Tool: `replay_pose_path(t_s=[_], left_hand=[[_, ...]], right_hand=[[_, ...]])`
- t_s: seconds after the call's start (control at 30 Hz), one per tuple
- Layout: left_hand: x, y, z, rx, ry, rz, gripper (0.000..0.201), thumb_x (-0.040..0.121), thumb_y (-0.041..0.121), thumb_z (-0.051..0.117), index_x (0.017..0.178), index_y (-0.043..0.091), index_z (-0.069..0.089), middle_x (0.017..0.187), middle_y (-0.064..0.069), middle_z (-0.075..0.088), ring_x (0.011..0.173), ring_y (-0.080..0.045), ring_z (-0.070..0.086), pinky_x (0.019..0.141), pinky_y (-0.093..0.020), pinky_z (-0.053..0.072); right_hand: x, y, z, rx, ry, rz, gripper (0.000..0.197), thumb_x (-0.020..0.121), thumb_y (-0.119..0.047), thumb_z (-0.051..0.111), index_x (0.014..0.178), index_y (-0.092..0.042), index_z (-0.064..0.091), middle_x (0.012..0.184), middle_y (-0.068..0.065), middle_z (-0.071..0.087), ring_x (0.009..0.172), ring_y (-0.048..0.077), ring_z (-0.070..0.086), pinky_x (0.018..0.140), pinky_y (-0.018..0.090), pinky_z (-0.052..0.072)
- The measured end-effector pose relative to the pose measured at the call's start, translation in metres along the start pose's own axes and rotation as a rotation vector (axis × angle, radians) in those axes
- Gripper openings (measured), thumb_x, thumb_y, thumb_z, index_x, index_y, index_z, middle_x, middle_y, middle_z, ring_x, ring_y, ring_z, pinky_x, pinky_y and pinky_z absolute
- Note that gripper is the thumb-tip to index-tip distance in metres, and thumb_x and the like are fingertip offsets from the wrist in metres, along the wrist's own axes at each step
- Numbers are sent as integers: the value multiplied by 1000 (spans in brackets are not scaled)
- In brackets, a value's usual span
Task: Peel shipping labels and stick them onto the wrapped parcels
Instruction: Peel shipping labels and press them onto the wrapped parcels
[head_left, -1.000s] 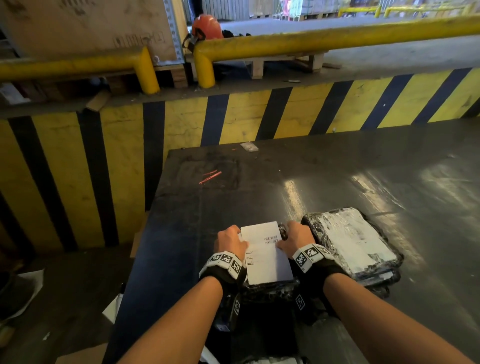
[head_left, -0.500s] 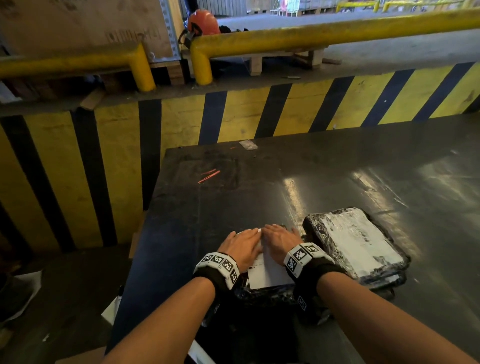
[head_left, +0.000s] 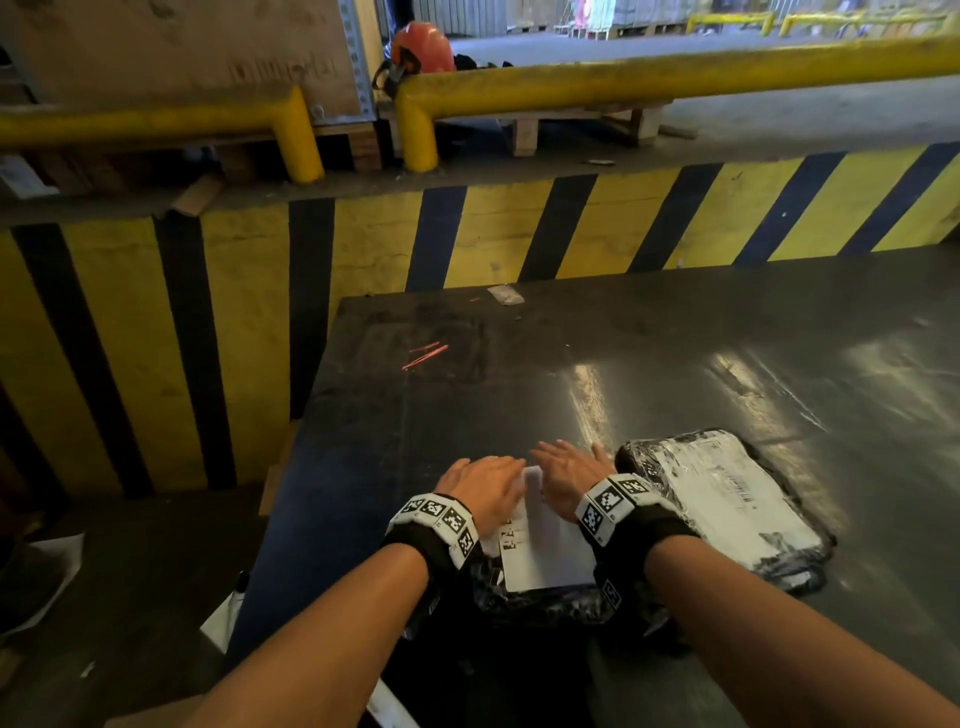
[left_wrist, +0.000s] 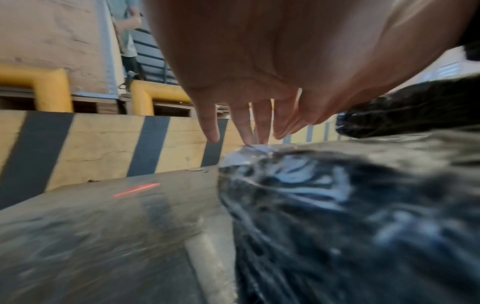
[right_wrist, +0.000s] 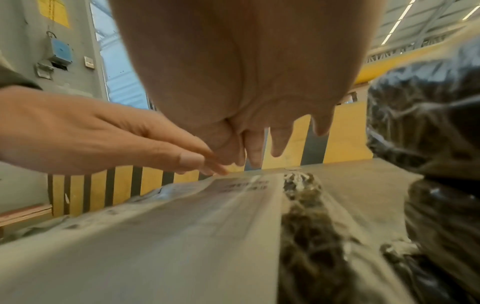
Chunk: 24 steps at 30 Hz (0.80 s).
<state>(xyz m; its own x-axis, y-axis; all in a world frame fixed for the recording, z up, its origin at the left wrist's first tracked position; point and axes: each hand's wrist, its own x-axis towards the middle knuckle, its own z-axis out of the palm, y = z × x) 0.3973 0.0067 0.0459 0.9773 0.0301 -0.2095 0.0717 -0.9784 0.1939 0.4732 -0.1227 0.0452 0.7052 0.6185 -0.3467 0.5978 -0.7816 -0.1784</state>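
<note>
A white shipping label (head_left: 545, 551) lies flat on a black plastic-wrapped parcel (head_left: 540, 605) at the near edge of the dark table (head_left: 675, 364). My left hand (head_left: 485, 480) and right hand (head_left: 569, 467) lie side by side on the label's far half, fingers straight and pressing down. In the right wrist view the label (right_wrist: 155, 236) stretches toward the fingertips (right_wrist: 255, 160). In the left wrist view the fingertips (left_wrist: 249, 139) touch the label's far edge on the parcel (left_wrist: 337, 205). A second wrapped parcel (head_left: 727, 509) with a label on it lies just right of my right wrist.
Red strips (head_left: 423, 356) and a small paper scrap (head_left: 505, 294) lie on the far part of the table. A yellow-and-black striped barrier (head_left: 519, 234) with yellow rails (head_left: 675, 73) stands behind. The floor drops away left of the table, with paper scraps (head_left: 47, 577).
One second ago both hands held the label by its far corners above the parcel. They have since laid it down and now press it flat with straight fingers.
</note>
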Motion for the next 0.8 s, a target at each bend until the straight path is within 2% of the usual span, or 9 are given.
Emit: replay_pose_path(t_s=[0.1,0.17,0.23,0.33,0.43,0.53,0.63,0.73,0.8], left_hand=[[1,6,7,8,-16,37,40,99,35,29,134,20,42,140,-1,48,128,-20,45,107,-41,29],[0,2,9,-1,-35,13,45,99,38,27,140,21,36,148,1,39,134,-19,40,113,-41,22],[-4,-4,9,15,-64,-12,48,99,40,28,144,22,32,152,2,34,138,-18,35,117,-41,16],[-7,-14,6,51,-96,-47,51,98,43,28,145,22,30,152,2,33,139,-18,33,117,-41,16],[-13,-18,1,71,-85,-47,53,97,44,31,142,17,33,150,-3,36,139,-19,31,117,-41,19],[-25,-6,7,21,-71,21,60,97,43,36,147,13,23,156,-4,24,144,-18,21,118,-35,15],[-34,4,21,25,-100,73,63,98,43,33,150,13,13,159,-2,12,146,-14,12,118,-30,8],[-36,-3,25,79,-95,65,61,99,46,26,150,17,10,160,3,5,147,-11,6,119,-34,5],[-39,-9,24,106,-127,65,60,99,46,24,150,18,10,160,5,3,147,-10,6,120,-37,4]], right_hand=[[0,-1,0,-11,-65,-27,47,95,-27,39,141,-25,33,153,-8,28,144,17,16,115,60,4],[3,4,1,-29,-74,-2,49,95,-27,38,144,-26,28,154,-9,24,145,16,16,115,59,3],[3,8,4,-38,-102,31,52,96,-28,38,146,-25,23,156,-8,19,145,16,13,116,59,2],[3,6,3,-37,-136,63,54,96,-27,37,147,-20,20,157,-2,16,146,18,11,117,55,2],[-6,4,-4,-15,-98,59,53,97,-29,34,146,-13,19,157,3,15,145,19,13,118,52,5],[-17,2,0,-29,-51,-13,55,99,-32,28,148,-15,12,159,1,6,146,18,8,117,50,5],[-31,-3,17,-59,-83,-59,54,99,-31,26,148,-16,12,159,0,3,146,17,6,117,51,3],[-37,5,29,-3,-52,-23,54,100,-35,20,149,-17,8,159,-2,-3,147,15,1,117,52,0],[-39,12,30,36,-49,22,56,100,-37,20,149,-15,6,159,-1,-5,147,14,0,117,48,0]])
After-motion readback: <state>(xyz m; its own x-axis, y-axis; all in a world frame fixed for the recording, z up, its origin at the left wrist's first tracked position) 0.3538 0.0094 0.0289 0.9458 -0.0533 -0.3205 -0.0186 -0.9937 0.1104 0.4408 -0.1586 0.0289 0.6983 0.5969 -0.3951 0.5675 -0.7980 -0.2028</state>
